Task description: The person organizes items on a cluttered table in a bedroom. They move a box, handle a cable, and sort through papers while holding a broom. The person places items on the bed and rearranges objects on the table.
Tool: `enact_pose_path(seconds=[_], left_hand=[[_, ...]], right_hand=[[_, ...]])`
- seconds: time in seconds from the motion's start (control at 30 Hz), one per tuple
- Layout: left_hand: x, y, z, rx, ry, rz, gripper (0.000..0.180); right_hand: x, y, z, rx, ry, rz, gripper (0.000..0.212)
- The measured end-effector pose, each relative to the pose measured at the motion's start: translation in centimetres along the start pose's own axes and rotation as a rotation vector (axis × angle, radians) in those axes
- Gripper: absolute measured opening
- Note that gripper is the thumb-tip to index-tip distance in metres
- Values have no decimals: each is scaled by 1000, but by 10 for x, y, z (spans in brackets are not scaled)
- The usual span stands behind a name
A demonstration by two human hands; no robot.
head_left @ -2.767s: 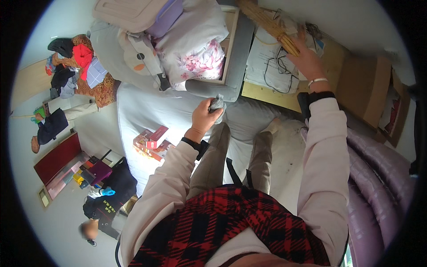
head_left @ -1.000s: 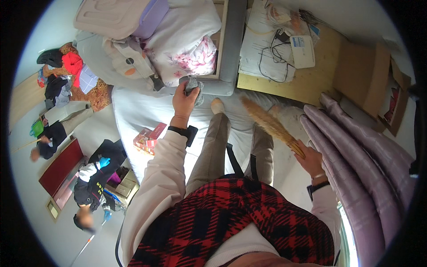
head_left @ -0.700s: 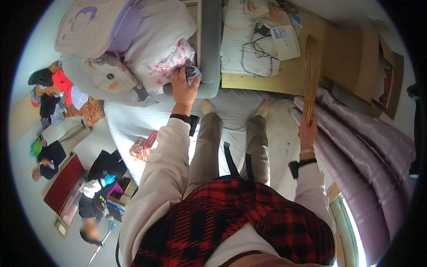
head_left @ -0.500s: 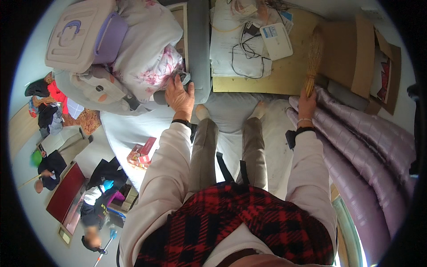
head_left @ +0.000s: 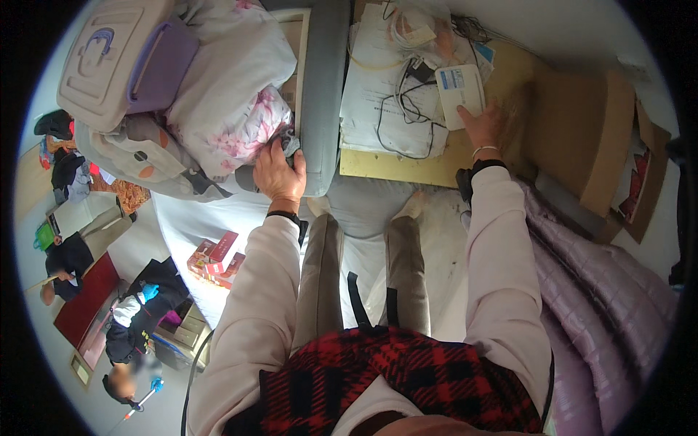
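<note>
My right hand (head_left: pixel 483 125) is over the yellowish board (head_left: pixel 436 161), thumb stretched toward the near edge of a white router (head_left: pixel 460 89). A straw hand broom (head_left: pixel 518 109), smeared by motion, shows beside its fingers, which seem closed round the handle. My left hand (head_left: pixel 280 173) is at the corner of the grey padded bed edge (head_left: pixel 320 109), with a crumpled grey cloth (head_left: pixel 290 143) between thumb and fingers. Next to it lies white bedding with pink flowers (head_left: pixel 258 120). Part of the cloth is hidden under the hand.
A lidded purple box (head_left: pixel 156 69) stands on the bedding. Black cables (head_left: pixel 407 109) lie beside the router. An open cardboard box (head_left: pixel 582 138) and purple quilted padding (head_left: pixel 596 291) are at right. Red boxes (head_left: pixel 214 258) lie at left. Two other people (head_left: pixel 134 327) are beyond, one with a pole.
My right hand has moved up and left from above the purple padding to the router, the broom now blurred. My left hand stays at the bed corner. The view has shifted slightly.
</note>
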State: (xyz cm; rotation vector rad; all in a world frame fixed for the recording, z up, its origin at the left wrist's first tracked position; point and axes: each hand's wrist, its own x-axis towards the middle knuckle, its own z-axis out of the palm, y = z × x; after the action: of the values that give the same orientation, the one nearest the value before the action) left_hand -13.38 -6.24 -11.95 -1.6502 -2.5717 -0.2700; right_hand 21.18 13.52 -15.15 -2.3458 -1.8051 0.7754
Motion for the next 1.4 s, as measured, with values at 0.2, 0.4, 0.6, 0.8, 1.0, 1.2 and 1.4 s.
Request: enact_pose_path(seconds=[0.2,0.4,0.6,0.8,1.0,1.2,1.4], left_hand=[[-1,0,1,15,16,-8,47],[0,1,2,9,20,-14,46],[-1,0,3,10,24,-6,45],[-2,1,4,30,24,-10,45],[-2,1,4,51,14,-19,46],[-3,0,5,31,24,-18,46],[-3,0,4,25,-8,-37,46]], right_hand=[[34,-3,1,168,-190,14,96],[45,7,1,89,-180,-55,97],[54,32,2,293,-269,122,88],[56,53,1,717,-462,227,58],[37,49,-9,955,-532,222,55],[13,63,-46,1200,-413,254,50],[-6,66,-37,1248,-362,288,43]])
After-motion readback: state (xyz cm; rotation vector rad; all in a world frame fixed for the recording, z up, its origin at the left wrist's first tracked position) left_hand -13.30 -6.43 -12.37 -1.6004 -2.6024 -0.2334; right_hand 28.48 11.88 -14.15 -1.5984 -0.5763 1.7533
